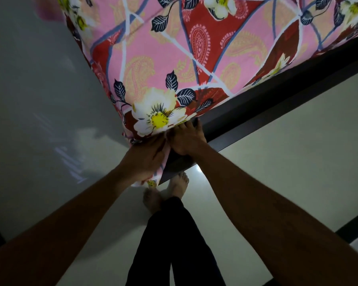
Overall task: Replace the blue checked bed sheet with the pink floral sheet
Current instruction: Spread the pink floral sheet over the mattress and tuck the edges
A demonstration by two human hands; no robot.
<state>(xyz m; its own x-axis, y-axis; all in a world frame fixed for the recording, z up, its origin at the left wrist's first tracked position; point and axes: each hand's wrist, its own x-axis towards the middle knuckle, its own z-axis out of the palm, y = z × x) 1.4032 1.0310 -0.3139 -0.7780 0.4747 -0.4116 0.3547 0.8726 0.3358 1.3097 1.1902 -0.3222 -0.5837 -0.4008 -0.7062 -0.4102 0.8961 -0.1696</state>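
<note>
Now L hand (147,155) grips pink floral sheet (174,58) corner; R hand (186,139) flattish, tips under edge.

The floor (287,141) is smooth and shiny, pale grey and almost white. A dark bed frame (277,96) runs across it on a slant, from the middle up to the right side. A small bright spot of light (198,171) shines on the floor by the frame's near end. On the left, thin pale streaks (70,162) glow in the shine. A dark strip (353,230) crosses the floor low on the right. The room is dim.
</note>
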